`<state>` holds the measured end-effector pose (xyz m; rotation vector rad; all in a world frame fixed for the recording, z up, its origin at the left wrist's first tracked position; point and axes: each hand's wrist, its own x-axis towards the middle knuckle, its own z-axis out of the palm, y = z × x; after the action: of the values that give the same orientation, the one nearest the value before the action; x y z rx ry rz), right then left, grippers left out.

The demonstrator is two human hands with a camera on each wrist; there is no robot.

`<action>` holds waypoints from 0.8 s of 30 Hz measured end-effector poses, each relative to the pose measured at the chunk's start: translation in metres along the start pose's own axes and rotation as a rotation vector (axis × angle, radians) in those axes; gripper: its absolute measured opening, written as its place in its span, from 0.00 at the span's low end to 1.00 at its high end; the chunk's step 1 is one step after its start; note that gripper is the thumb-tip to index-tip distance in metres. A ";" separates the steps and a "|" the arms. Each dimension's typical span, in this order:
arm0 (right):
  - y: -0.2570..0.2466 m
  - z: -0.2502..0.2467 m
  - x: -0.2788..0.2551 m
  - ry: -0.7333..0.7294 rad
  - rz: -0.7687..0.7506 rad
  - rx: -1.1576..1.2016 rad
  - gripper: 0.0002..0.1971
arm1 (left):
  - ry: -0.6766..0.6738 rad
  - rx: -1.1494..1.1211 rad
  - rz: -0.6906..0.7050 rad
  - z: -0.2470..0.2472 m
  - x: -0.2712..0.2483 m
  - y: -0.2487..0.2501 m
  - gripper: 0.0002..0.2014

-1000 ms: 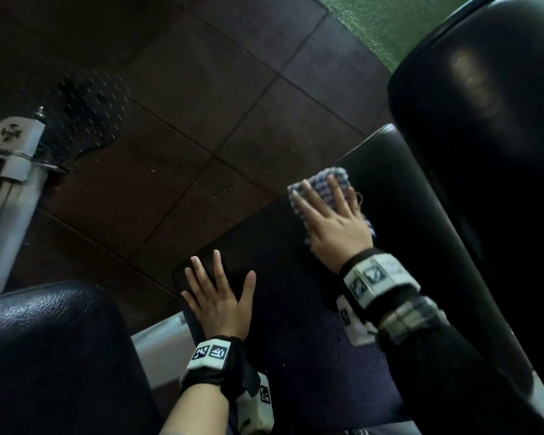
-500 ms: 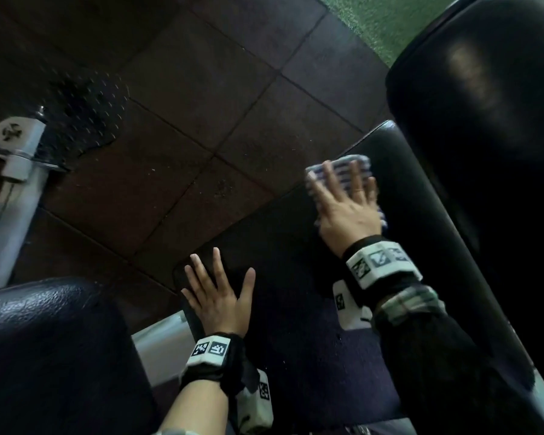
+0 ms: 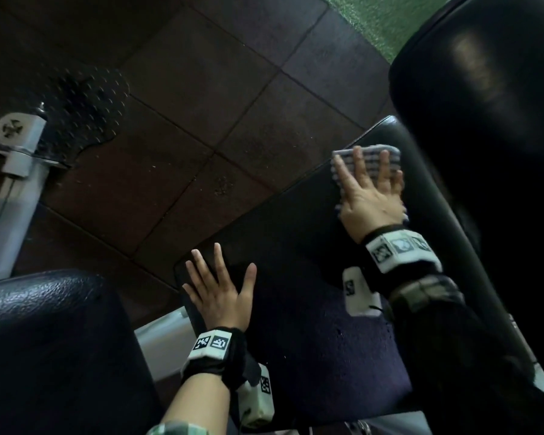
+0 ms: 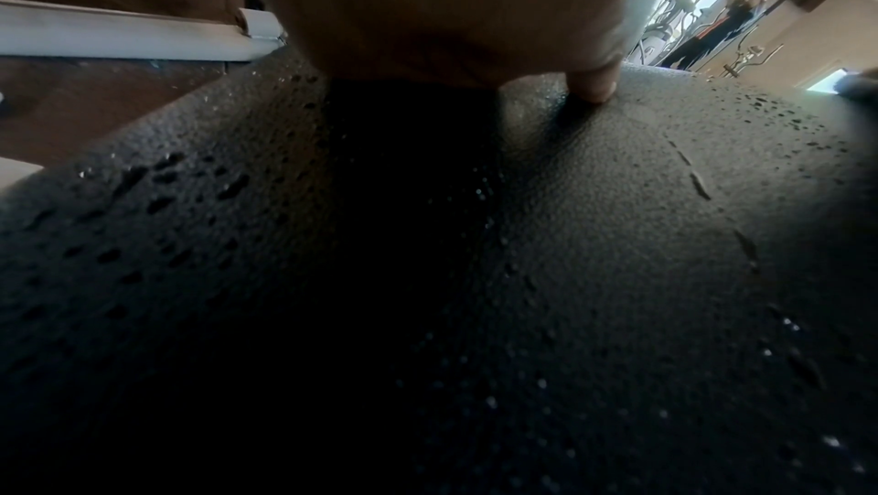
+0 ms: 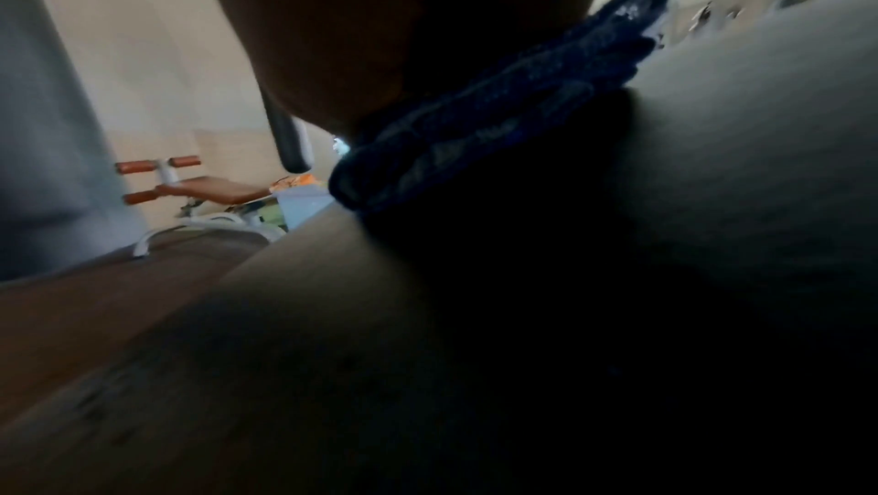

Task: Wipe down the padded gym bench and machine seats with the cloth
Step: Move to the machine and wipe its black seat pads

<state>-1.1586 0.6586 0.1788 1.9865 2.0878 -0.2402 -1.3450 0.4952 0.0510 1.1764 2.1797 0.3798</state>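
A black padded seat (image 3: 296, 233) runs from bottom centre to upper right in the head view. My right hand (image 3: 369, 196) lies flat with straight, spread fingers on a folded blue-and-white checked cloth (image 3: 371, 157), pressing it onto the seat's far end. In the right wrist view the cloth (image 5: 489, 120) shows as a dark blue fold under the palm on the seat (image 5: 712, 165). My left hand (image 3: 222, 287) rests flat with spread fingers on the seat's near left corner. The left wrist view shows one fingertip (image 4: 591, 84) on the pebbled seat (image 4: 617, 240), which carries small droplets.
A large black back pad (image 3: 484, 105) rises at the right. Another black pad (image 3: 51, 350) fills the lower left. A grey metal frame post (image 3: 13, 189) and a studded footplate (image 3: 85, 111) stand at the left on dark floor tiles (image 3: 186, 120). Green turf (image 3: 380, 17) lies beyond.
My right hand has slid the cloth along the seat toward its far end and the back pad. The left hand has stayed where it was.
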 end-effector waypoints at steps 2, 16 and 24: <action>-0.020 0.007 -0.001 -0.021 -0.109 -0.019 0.41 | -0.003 0.008 0.004 0.000 0.000 0.000 0.47; 0.050 0.020 -0.076 0.021 0.113 0.056 0.32 | -0.070 -0.006 -0.035 -0.009 0.000 0.005 0.47; -0.014 0.059 -0.081 0.084 -0.199 -0.047 0.32 | -0.077 0.009 -0.047 -0.012 0.000 0.010 0.40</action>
<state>-1.1657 0.5635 0.1452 1.7922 2.3240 -0.1451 -1.3462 0.5010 0.0650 1.1243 2.1404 0.3004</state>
